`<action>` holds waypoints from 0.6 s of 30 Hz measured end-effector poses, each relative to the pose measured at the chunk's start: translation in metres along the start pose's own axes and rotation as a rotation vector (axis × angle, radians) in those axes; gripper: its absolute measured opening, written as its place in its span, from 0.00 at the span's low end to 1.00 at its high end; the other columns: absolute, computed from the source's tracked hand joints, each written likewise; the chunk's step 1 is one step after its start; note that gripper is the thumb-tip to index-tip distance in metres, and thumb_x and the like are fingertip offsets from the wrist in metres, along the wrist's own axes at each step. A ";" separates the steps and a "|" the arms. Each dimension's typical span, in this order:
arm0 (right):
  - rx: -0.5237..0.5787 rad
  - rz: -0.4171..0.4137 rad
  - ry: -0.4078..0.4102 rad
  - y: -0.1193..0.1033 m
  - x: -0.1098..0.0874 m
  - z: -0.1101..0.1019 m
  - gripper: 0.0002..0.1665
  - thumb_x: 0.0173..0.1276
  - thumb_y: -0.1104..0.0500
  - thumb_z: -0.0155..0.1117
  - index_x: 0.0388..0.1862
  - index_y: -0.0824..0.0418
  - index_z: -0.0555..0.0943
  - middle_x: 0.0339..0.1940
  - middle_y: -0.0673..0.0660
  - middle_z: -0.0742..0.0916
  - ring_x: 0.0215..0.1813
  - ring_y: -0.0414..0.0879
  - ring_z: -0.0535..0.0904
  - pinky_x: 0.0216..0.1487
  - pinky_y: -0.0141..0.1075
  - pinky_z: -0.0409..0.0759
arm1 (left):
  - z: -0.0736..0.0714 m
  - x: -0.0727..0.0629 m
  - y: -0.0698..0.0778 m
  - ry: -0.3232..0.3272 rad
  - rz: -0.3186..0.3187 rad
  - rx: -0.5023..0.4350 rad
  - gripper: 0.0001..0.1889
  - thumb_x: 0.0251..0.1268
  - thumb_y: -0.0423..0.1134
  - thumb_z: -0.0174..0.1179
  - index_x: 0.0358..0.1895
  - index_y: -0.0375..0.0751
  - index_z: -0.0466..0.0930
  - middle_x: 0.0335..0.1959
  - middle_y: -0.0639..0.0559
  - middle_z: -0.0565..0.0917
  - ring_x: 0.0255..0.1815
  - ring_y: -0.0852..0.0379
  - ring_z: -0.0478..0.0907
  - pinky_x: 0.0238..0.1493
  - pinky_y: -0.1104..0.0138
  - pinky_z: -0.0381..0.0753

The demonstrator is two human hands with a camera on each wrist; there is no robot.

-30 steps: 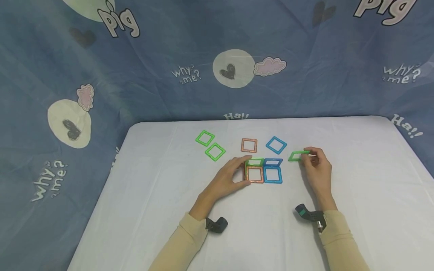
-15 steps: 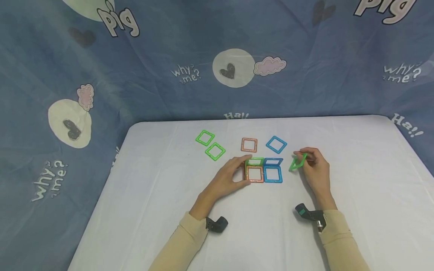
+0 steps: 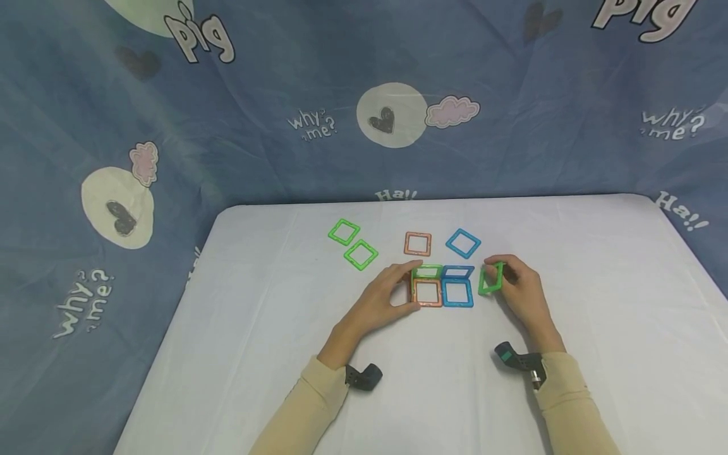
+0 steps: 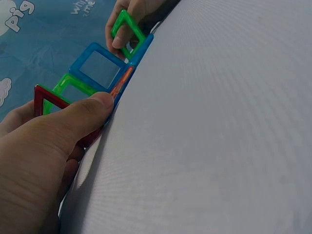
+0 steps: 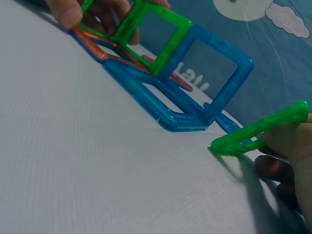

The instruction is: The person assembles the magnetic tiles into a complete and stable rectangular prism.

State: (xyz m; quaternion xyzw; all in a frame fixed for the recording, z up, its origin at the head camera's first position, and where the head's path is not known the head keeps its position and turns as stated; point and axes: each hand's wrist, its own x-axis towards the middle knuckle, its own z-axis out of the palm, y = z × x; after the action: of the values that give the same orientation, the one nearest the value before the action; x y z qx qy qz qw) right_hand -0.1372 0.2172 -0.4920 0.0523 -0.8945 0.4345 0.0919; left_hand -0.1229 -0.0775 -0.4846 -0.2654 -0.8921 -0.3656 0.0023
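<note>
Frame, red, clear only from left wrist

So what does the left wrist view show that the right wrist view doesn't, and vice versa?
Only the left wrist view: the red frame at the left hand, and the word "pig".
Only the right wrist view: the "Ha!!" lettering and part of a loose blue frame.
Both: the upright blue frame, the left hand, and the right hand pinching a green frame.
</note>
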 end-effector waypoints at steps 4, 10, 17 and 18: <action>-0.012 -0.004 -0.022 -0.001 0.000 0.000 0.19 0.68 0.47 0.57 0.50 0.58 0.78 0.54 0.60 0.82 0.63 0.60 0.74 0.64 0.55 0.70 | 0.000 0.000 0.000 0.000 0.003 0.006 0.44 0.53 0.48 0.69 0.71 0.70 0.52 0.58 0.60 0.73 0.54 0.64 0.70 0.60 0.65 0.75; -0.023 0.004 -0.051 -0.002 0.000 0.000 0.19 0.68 0.46 0.57 0.49 0.56 0.78 0.54 0.60 0.83 0.63 0.61 0.73 0.66 0.56 0.68 | 0.000 0.000 0.000 0.003 0.010 0.005 0.45 0.53 0.48 0.69 0.71 0.70 0.51 0.57 0.60 0.74 0.54 0.65 0.70 0.61 0.66 0.74; -0.023 0.002 -0.102 0.000 0.000 0.000 0.19 0.68 0.45 0.57 0.51 0.54 0.79 0.55 0.60 0.83 0.65 0.62 0.71 0.67 0.58 0.64 | 0.000 0.000 0.000 -0.001 0.006 0.000 0.44 0.53 0.48 0.69 0.71 0.69 0.52 0.56 0.60 0.74 0.54 0.65 0.70 0.61 0.66 0.74; -0.022 0.001 -0.107 0.001 0.000 0.000 0.19 0.68 0.44 0.57 0.51 0.54 0.79 0.55 0.60 0.83 0.65 0.62 0.71 0.67 0.58 0.64 | 0.000 0.000 0.000 -0.001 0.005 0.000 0.44 0.53 0.48 0.69 0.71 0.69 0.52 0.56 0.60 0.74 0.54 0.65 0.70 0.61 0.66 0.74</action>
State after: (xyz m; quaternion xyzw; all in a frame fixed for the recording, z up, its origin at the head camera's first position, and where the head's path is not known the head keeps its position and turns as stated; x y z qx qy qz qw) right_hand -0.1374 0.2177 -0.4922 0.0740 -0.9029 0.4210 0.0445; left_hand -0.1230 -0.0774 -0.4840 -0.2678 -0.8915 -0.3654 0.0025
